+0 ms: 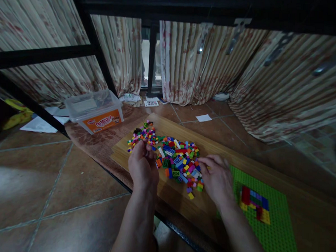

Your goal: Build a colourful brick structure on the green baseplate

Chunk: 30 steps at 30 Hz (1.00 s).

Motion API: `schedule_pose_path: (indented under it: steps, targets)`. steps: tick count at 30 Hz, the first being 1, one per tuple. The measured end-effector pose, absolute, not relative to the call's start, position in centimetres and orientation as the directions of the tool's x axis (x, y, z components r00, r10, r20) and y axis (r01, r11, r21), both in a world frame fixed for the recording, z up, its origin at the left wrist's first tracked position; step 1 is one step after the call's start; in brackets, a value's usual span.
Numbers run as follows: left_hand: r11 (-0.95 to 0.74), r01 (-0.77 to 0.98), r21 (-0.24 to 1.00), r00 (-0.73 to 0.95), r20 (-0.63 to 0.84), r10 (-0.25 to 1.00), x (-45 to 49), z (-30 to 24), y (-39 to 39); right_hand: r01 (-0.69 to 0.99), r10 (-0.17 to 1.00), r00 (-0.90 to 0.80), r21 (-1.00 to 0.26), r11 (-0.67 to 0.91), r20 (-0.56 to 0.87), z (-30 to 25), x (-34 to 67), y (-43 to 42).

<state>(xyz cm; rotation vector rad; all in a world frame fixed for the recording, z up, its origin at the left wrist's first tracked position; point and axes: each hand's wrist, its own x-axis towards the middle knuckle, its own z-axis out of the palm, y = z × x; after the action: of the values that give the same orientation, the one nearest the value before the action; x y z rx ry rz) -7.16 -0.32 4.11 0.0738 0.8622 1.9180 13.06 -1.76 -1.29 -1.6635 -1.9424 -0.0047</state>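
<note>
Loose toy bricks (179, 163) of many colours lie heaped on a wooden board (168, 126). Beside the heap's left edge is my left hand (143, 167), raised with its fingers curled inward; whatever they hold, if anything, is hidden. A second pile of smaller bricks (145, 135) lies just beyond it. At the heap's right edge, my right hand (218, 177) has thumb and fingers drawn together among the bricks, and I cannot make out what is between them. Right of that hand, a green baseplate (279, 214) carries a low block of joined red, blue, purple and yellow bricks (254, 203).
A clear plastic box (93, 107) with an orange label stands on the brown cloth (82, 139) at the back left. Dark metal bars (98, 51) and patterned curtains (193, 65) rise behind the board. Papers (203, 118) lie on the tiled floor.
</note>
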Motion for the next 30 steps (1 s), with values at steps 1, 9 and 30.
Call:
schedule_pose_path:
  steps: [1,9,30]
  targets:
    - [-0.251,-0.766,0.592,-0.501,-0.305,0.810,-7.1,4.1,-0.3,0.919,0.921,-0.092,-0.324,0.225,0.377,-1.1,13.0,-1.0]
    - [-0.217,-0.778,0.590,-0.470,-0.317,0.824,-6.7,4.1,-0.2,0.952,0.969,-0.226,-0.188,0.241,0.101,-0.4,12.7,1.3]
    - [-0.191,-0.809,0.556,-0.437,-0.351,0.828,-6.8,4.3,-0.2,0.925,0.963,-0.154,-0.309,0.219,0.221,-0.3,12.5,3.2]
